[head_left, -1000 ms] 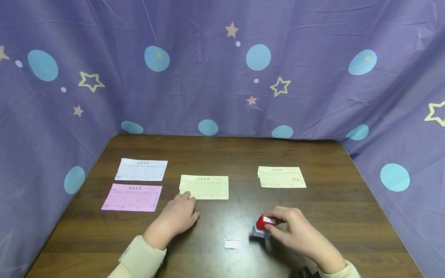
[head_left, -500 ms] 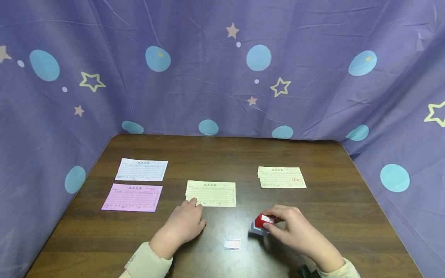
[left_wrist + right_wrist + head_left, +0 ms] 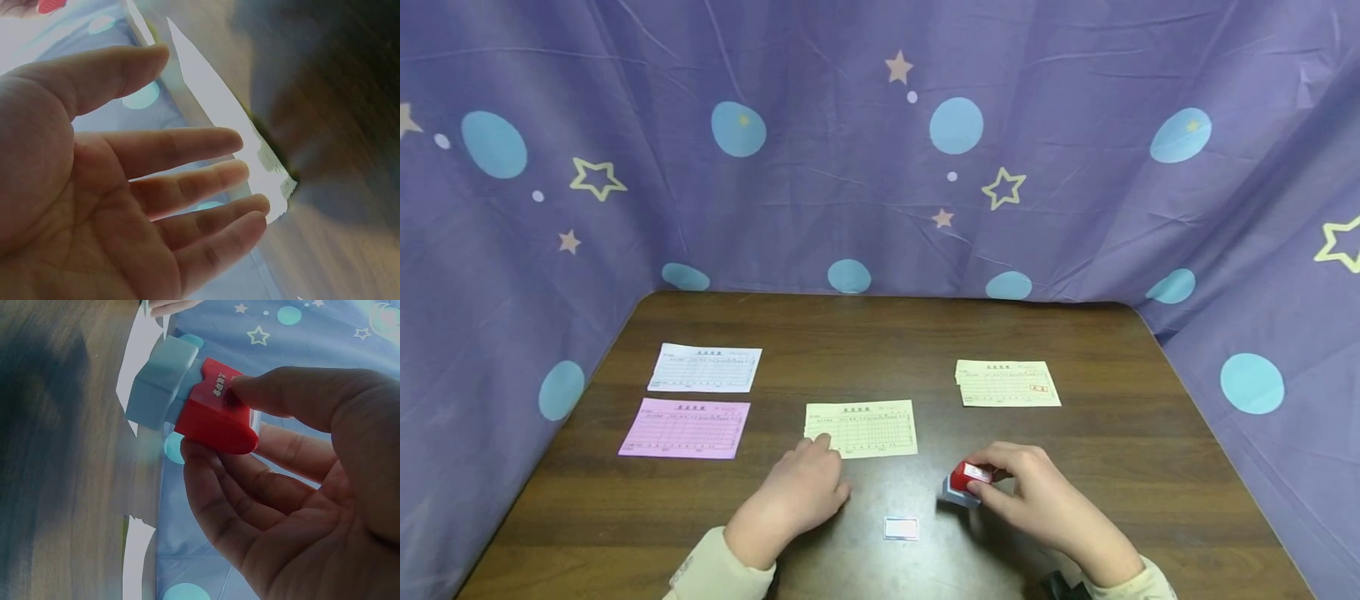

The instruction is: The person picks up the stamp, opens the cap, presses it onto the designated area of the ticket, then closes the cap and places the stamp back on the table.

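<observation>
Touching left hand (image 3: 793, 490): fingers straight, grasping nothing, on yellow form (image 3: 868, 429); press lightly, evenly.
Right hand (image 3: 1033, 500): pinches red stamp (image 3: 968, 477) above wooden table (image 3: 1120, 467).
Yellow form: mid-table, left of stamp.

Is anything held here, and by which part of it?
The right hand holds the stamp by its red top; the left hand grips nothing.

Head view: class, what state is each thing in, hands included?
Stamp: held
Middle yellow paper: flat, apparently unstamped
Right yellow paper: flat, stamped red
White paper: flat
Pink paper: flat
Small white rectangle: flat
Curtain: hanging
Left hand: touching middle yellow paper
Right hand: pinching stamp
</observation>
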The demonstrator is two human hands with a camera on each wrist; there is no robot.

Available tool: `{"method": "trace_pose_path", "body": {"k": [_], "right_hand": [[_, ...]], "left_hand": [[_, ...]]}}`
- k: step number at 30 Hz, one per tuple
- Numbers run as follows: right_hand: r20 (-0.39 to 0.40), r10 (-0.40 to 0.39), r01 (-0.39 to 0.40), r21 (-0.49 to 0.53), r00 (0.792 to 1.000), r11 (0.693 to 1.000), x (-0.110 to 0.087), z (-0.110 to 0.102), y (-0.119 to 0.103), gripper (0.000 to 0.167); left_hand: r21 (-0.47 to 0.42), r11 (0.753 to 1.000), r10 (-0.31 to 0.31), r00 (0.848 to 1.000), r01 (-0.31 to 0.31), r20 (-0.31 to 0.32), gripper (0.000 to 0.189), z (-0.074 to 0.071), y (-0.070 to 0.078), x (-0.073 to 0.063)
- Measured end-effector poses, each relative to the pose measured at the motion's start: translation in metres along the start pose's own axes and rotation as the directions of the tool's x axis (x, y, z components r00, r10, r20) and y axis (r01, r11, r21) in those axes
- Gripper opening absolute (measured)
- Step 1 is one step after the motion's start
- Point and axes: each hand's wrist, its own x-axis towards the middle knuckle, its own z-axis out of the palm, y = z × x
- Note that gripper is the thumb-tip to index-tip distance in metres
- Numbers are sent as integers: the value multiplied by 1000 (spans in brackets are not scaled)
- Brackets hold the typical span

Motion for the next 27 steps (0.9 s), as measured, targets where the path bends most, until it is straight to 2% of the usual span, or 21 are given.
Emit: {"method": "trace_pose_path", "body": {"k": [8,14,21,27], "right_hand": [[-15,11,-11,-6,1000,1000,1,1,0,20],[-45,-20,19,-12,999,1000,3,2,4,22],[-42,-25,25,1,999,1000,6,3,4,23],[-24,-29,30,18,999,999,7,5,4,21]], "left_hand": [[8,999,-37,999,37,-10,27,-1,-5,-1],[9,999,-41,999,41,-12,36,7,-6,-4],[28,1000,-1,1000,1,-6,46,14,3,-7],[5,1000,12,1000,-13,25,49,14,13,-9]]}}
